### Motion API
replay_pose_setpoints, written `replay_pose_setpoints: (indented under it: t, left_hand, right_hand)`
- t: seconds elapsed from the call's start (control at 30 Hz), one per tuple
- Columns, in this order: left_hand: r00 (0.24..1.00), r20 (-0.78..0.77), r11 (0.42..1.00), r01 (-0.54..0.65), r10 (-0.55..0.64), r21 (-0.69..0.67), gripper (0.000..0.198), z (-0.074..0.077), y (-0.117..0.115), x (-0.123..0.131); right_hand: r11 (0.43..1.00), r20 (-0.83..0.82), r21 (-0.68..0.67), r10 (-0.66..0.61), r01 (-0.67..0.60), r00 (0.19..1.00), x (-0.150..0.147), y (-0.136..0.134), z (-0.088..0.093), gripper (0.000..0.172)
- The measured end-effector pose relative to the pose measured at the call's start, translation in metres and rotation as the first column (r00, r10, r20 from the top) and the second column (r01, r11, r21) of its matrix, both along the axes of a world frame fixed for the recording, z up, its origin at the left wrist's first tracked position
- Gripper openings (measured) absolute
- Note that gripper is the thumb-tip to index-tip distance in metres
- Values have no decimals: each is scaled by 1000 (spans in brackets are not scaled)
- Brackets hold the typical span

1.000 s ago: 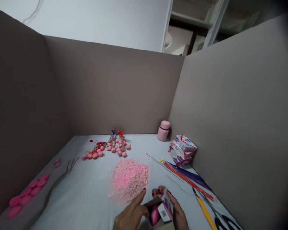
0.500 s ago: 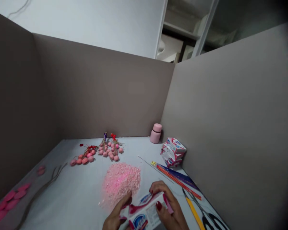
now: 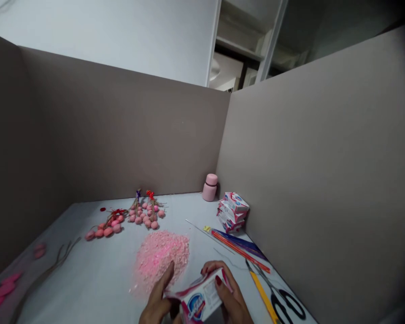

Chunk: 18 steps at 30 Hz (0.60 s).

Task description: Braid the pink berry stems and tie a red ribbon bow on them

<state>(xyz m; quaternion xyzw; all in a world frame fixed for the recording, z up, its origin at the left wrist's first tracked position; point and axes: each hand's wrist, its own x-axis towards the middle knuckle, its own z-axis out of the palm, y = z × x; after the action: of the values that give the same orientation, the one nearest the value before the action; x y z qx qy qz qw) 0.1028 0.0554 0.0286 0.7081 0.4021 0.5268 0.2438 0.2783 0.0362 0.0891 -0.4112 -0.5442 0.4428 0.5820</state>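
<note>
- My right hand (image 3: 230, 294) is closed around the soap box (image 3: 200, 298), which sits at six o'clock in my view.
- My left hand (image 3: 154, 302) grips its other end.
- Step, as I judge it: handling this box.
- The next move calls for both hands staying firm, clear of the pink flakes (image 3: 160, 261) at twelve o'clock.

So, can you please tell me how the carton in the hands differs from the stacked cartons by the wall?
The held carton is single and tilted, gripped between the left hand and right hand; the stacked cartons are several, piled on the table beside the wall. The held carton looks opened at one end; the stacked cartons show no such opening. Both are white card with pink-red and blue printing.
</note>
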Motion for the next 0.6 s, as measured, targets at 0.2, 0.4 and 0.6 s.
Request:
replay_pose_setpoints:
  t: [0.2, 0.4, 0.6]
  left_hand:
    - [987, 153, 965, 84, -47, -249, 48, 5, 0, -2]
    - [981, 181, 949, 123, -72, -291, 69, 5, 1, -7]
    - [961, -243, 987, -108, 135, 120, 27, 14, -6, -8]
  right_hand:
    - [981, 100, 191, -1, -18, 995, -4, 0, -5, 25]
    - [964, 183, 253, 32, -79, 983, -5, 0, 14, 23]
    - [995, -90, 59, -73, 78, 993, -9, 3, -2, 25]
